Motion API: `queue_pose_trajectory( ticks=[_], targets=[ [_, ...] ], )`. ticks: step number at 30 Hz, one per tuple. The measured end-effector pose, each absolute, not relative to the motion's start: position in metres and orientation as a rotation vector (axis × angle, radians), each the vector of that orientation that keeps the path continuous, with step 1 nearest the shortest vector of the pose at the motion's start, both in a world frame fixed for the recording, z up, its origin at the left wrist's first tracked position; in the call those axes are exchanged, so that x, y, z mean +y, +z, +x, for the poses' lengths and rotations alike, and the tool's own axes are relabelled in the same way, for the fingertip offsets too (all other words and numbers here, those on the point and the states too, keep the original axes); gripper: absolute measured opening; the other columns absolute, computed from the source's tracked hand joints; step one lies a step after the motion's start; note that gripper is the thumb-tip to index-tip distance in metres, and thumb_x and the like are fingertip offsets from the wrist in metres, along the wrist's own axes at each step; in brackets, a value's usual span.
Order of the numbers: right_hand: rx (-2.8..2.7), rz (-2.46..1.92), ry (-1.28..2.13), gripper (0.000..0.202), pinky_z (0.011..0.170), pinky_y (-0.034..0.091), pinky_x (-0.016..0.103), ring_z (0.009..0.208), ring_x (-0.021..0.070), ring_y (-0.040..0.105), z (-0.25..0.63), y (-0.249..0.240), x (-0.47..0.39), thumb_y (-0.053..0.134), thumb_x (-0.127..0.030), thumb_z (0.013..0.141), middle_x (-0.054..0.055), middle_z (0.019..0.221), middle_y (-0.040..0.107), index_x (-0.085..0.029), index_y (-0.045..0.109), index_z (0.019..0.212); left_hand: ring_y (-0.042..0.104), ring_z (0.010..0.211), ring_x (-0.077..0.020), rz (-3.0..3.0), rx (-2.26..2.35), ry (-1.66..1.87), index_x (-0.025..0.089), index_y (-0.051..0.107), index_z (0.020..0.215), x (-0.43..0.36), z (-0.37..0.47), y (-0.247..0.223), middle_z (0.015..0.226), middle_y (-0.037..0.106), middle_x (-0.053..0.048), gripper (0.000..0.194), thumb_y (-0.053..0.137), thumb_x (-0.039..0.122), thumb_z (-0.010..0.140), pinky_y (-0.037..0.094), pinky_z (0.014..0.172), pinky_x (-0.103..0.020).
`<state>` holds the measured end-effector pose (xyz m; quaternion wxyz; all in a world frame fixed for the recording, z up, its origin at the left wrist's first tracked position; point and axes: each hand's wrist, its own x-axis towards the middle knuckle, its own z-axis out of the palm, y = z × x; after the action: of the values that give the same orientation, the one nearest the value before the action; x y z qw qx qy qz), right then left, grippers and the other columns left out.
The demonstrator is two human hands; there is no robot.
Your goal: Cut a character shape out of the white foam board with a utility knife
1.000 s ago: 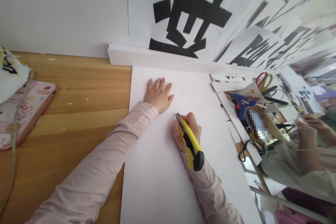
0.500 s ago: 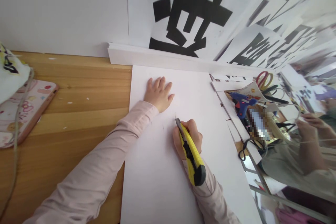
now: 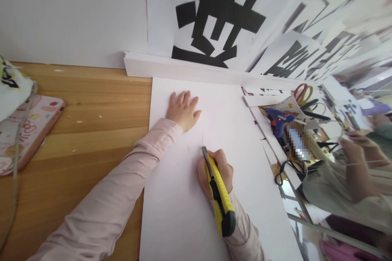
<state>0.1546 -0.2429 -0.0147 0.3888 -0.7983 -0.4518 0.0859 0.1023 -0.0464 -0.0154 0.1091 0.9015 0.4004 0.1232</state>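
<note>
A large white board (image 3: 171, 220) lies lengthwise on the wooden table. My left hand (image 3: 183, 112) rests flat on its upper part, fingers spread. Lower and to the right, my right hand (image 3: 225, 167) is wrapped round a yellow and black utility knife (image 3: 221, 195). The knife slants, its blade end touching the board and its black butt towards me. A thin line runs on the board just above the blade tip, and a fainter short mark sits to its left.
Printed sheets with black characters (image 3: 226, 12) stand against the wall behind a white strip (image 3: 183, 69). At right lie a blue glue gun (image 3: 278, 121), red and yellow scissors (image 3: 303, 93) and cables. A patterned case (image 3: 33, 126) lies at left. Another person's hands (image 3: 361, 155) are at far right.
My right hand has drawn the knife a short way towards me, and the thin line above the blade shows longer. My left hand stays in place on the board.
</note>
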Motion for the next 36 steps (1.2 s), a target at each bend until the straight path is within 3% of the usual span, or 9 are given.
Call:
queue_pose_trajectory(
  ticks=[11, 16, 23, 36],
  targets=[
    [-1.087, -2.006, 0.218, 0.012, 0.044, 0.033, 0.023, 0.045, 0.0107, 0.036, 0.149, -0.018, -0.251, 0.058, -0.032, 0.084, -0.008, 0.053, 0.042, -0.024, 0.051, 0.078, 0.033, 0.147, -0.0314, 2.677, 1.201, 0.391, 0.019, 0.047, 0.147, -0.046, 0.103, -0.018, 0.159, 0.037, -0.018, 0.054, 0.038, 0.044, 0.100, 0.021, 0.121, -0.058],
    [-0.872, -1.928, 0.090, 0.018, 0.046, 0.037, 0.022, 0.045, 0.0101, 0.043, 0.142, -0.007, -0.249, 0.062, -0.039, 0.086, -0.007, 0.056, 0.051, -0.022, 0.057, 0.084, 0.034, 0.147, -0.0325, 2.692, 1.209, 0.393, 0.018, 0.048, 0.147, -0.046, 0.104, -0.020, 0.159, 0.037, -0.019, 0.054, 0.037, 0.044, 0.100, 0.021, 0.120, -0.059],
    [-0.789, -1.830, 0.097, 0.021, 0.050, 0.044, 0.023, 0.048, 0.0114, 0.053, 0.150, -0.001, -0.239, 0.067, -0.040, 0.083, -0.003, 0.060, 0.063, -0.020, 0.060, 0.083, 0.034, 0.147, -0.0318, 2.697, 1.227, 0.368, 0.019, 0.048, 0.147, -0.047, 0.104, -0.018, 0.159, 0.037, -0.018, 0.054, 0.036, 0.044, 0.100, 0.022, 0.121, -0.057],
    [-0.891, -1.877, 0.146, 0.022, 0.055, 0.046, 0.025, 0.055, 0.0134, 0.058, 0.182, -0.005, -0.199, 0.067, -0.041, 0.081, -0.002, 0.068, 0.067, -0.021, 0.059, 0.084, 0.032, 0.148, -0.0332, 2.688, 1.218, 0.347, 0.016, 0.046, 0.149, -0.047, 0.104, -0.015, 0.159, 0.036, -0.020, 0.065, 0.040, 0.056, 0.098, 0.021, 0.121, -0.058]
  ],
)
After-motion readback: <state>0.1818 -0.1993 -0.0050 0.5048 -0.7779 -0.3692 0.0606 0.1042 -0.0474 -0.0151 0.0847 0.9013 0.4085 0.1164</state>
